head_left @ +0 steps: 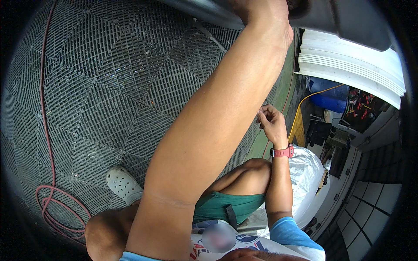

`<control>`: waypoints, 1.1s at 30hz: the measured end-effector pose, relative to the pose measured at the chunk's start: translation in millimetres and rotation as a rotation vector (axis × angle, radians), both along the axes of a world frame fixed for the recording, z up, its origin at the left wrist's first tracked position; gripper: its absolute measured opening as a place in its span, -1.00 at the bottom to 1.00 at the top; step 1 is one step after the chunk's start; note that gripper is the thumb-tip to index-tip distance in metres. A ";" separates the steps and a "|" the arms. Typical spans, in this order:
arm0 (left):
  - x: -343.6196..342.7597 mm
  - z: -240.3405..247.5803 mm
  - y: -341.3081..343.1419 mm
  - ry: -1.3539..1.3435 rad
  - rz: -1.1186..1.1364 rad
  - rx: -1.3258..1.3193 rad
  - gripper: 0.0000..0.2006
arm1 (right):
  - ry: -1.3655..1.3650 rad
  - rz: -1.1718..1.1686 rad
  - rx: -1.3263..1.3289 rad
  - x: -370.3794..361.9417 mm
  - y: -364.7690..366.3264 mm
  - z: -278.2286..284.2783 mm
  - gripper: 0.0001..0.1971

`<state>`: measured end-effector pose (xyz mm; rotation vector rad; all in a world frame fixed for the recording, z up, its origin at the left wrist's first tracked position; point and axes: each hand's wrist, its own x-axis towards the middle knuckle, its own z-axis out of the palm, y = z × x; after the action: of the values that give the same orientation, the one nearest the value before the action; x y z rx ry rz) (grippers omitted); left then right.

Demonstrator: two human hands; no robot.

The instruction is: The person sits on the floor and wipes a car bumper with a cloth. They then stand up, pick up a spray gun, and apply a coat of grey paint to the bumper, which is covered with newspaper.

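My left arm stretches up across the middle of the view to a dark, smooth curved panel (344,21) at the top, which looks like car bodywork. Only the back part of my left hand (263,11) shows, against that panel; its fingers are out of sight past the upper edge. To the right of this forearm is my right hand (273,124), raised, with a red watch (283,151) on its wrist. Its fingers are curled and pinched together. Anything between them is too small to make out.
Dark grated floor tiles (109,82) spread below me, with a red hose (45,108) coiled at the lower left. A crinkled silver cover (305,174) lies at the right. Beyond it are a yellow hose (300,106), a blue barrel (328,93) and a white ribbed panel (348,56).
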<state>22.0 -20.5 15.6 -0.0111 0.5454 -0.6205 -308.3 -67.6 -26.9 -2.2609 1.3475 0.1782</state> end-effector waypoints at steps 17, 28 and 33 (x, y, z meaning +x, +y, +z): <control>-20.0 15.7 27.0 -0.101 0.052 0.037 -0.77 | 0.000 -0.016 -0.007 -12.5 -4.6 -0.9 -0.81; -45.0 3.5 21.9 -0.670 0.324 1.047 -0.66 | -0.017 -0.019 0.021 -17.4 -8.0 -3.4 -0.81; -46.4 5.3 30.6 -0.730 0.310 0.996 -0.57 | 0.003 -0.031 0.023 -15.7 -7.2 -2.6 -0.81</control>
<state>-24.4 10.1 21.0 1.0157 0.0840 0.0241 -324.0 -74.8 -29.5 -2.2207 1.3743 0.1850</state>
